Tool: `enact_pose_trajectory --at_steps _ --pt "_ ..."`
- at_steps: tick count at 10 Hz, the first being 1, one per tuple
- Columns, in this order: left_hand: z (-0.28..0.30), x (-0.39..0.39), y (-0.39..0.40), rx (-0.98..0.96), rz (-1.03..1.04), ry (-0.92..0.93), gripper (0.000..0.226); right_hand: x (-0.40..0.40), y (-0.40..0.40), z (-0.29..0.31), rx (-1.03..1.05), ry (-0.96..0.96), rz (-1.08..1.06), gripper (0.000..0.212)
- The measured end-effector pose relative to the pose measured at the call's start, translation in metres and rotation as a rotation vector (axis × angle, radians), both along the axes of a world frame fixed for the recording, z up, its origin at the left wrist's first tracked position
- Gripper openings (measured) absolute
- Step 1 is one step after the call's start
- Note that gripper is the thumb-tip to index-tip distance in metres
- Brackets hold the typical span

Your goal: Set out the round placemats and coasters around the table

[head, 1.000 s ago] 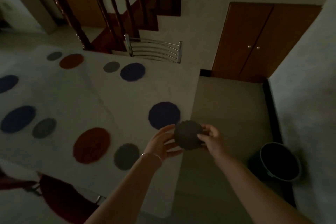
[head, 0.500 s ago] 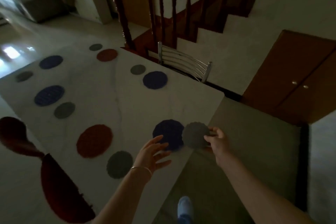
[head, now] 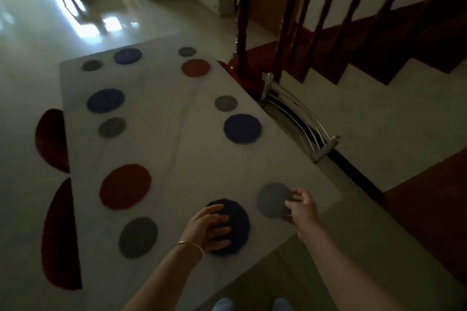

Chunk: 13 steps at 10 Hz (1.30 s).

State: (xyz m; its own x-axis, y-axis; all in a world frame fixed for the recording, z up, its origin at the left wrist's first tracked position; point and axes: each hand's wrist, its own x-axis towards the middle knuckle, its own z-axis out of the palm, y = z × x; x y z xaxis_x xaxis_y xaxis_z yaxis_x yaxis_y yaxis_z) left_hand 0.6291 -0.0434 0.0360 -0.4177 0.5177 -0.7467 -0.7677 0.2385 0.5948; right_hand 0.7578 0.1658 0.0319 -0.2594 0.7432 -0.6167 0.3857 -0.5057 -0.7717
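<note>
My right hand pinches a small grey coaster at its right edge, low over the near right corner of the white table. My left hand lies flat, fingers spread, on a dark blue round placemat just left of that coaster. Along the left side sit a red placemat with a grey coaster, and a blue placemat with a grey coaster. On the right side lie a blue placemat and a grey coaster. Several more mats sit at the far end.
A metal chair back presses against the table's right edge, beside a wooden stair railing. Two dark red chair seats poke out under the left edge. My shoes stand on the floor at the near end.
The coaster went from both hands to my right hand alone, and moved over the table's near corner. My left hand dropped onto the blue placemat. My view swung left along the table.
</note>
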Motion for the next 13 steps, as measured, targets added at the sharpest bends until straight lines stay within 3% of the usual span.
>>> enact_pose_trajectory --at_steps 3,5,7,9,10,13 --pt "0.005 0.029 0.025 -0.052 0.363 0.004 0.025 -0.032 0.055 -0.021 -0.006 0.005 0.359 0.029" --pt "-0.004 0.053 0.029 -0.049 0.502 -0.009 0.026 -0.039 0.068 -0.033 0.074 0.000 0.474 0.035" --pt "-0.016 0.060 0.022 -0.061 0.583 -0.001 0.027 -0.037 0.066 -0.041 0.277 -0.181 0.689 0.034" --pt "-0.019 0.062 0.024 -0.063 0.614 -0.013 0.027 -0.021 0.063 -0.033 0.656 -0.350 0.934 0.047" --pt "-0.018 0.063 0.027 -0.052 0.628 -0.017 0.026 -0.015 0.052 -0.029 0.749 -0.359 1.064 0.046" --pt "0.000 0.059 0.033 -0.054 0.645 0.005 0.025 -0.012 0.038 -0.019 0.822 -0.372 1.260 0.041"
